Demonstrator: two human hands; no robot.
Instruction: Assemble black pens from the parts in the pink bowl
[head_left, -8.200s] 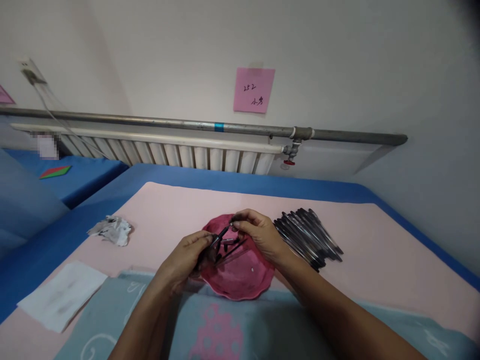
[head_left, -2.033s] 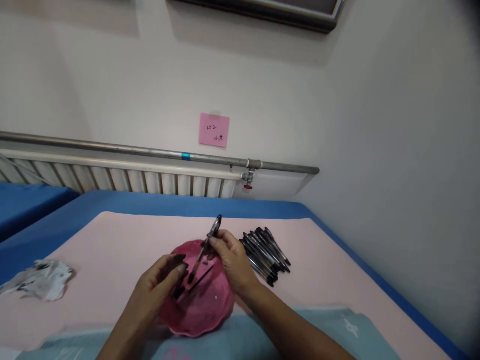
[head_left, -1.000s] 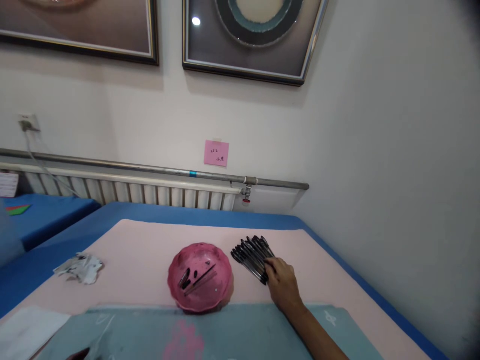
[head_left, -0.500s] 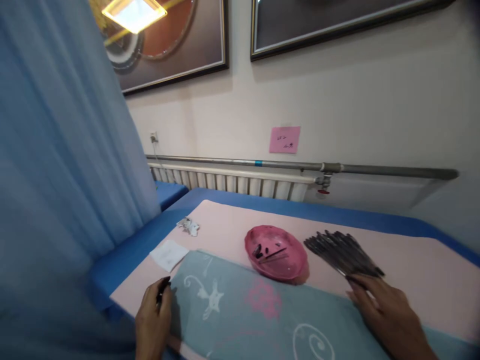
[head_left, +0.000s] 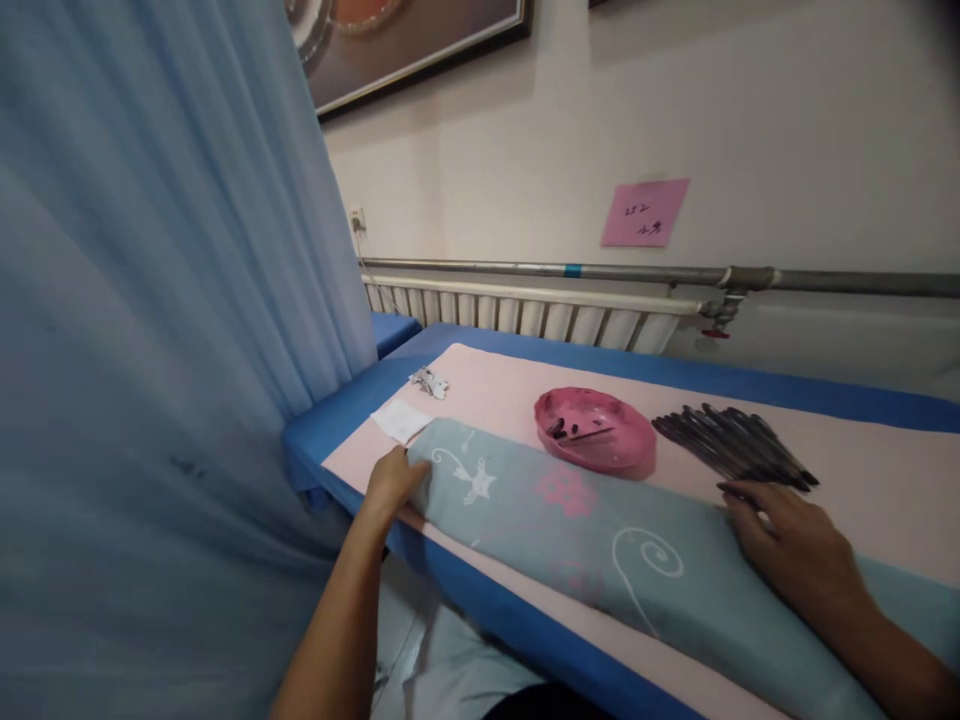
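My left hand [head_left: 391,482] is at the left end of a long, blue-green patterned cloth bundle [head_left: 517,510], its fingers curled against the fabric. A small dark bit shows at its fingertips; the rest is hidden. Over the bundle's right part, my right hand [head_left: 795,540] has thumb and fingers bent together, just in front of a row of dark pens [head_left: 735,445]. What it holds, if anything, cannot be made out. A pink oval dish [head_left: 634,450] beside the pens contains a thin stick and several small dark pieces.
A white folded tissue [head_left: 401,420] and a crumpled silvery-white scrap [head_left: 430,382] lie at the far left of the pink sheet [head_left: 495,385]. Blue curtain [head_left: 195,330] hangs on the left. Behind the blue bed [head_left: 862,395] run a radiator [head_left: 510,312] and a metal pipe [head_left: 652,272].
The view has tilted downward and swung left. My left hand has moved onto the bundle's end, and the dark object in it is now mostly hidden. My right hand stays near the pens.
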